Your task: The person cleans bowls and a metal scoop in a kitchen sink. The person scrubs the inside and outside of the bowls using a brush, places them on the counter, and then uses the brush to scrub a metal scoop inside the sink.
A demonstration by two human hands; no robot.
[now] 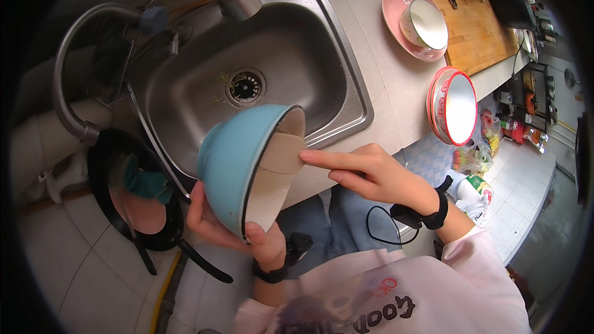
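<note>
A light-blue bowl (232,153) with a dark rim is tilted on its side at the sink's near edge. My left hand (236,232) holds it from below, thumb over the rim and fingers against the outside. Pale curved shapes (280,153) show in its mouth; whether they are separate pieces or the wet inner wall I cannot tell. My right hand (376,171) points its index finger at the bowl's mouth, its tip at the edge of a pale shape. The thumb stands apart below, and nothing is visibly gripped. Behind the bowl is the stainless steel sink (297,46).
A faucet (239,0) hangs over the sink. On the counter are a white bowl (424,23) on a pink plate (392,7), red-rimmed bowls (459,106) near the edge, and a wooden cutting board (478,32). A black pan (106,185) holding a green cloth (146,183) sits at left.
</note>
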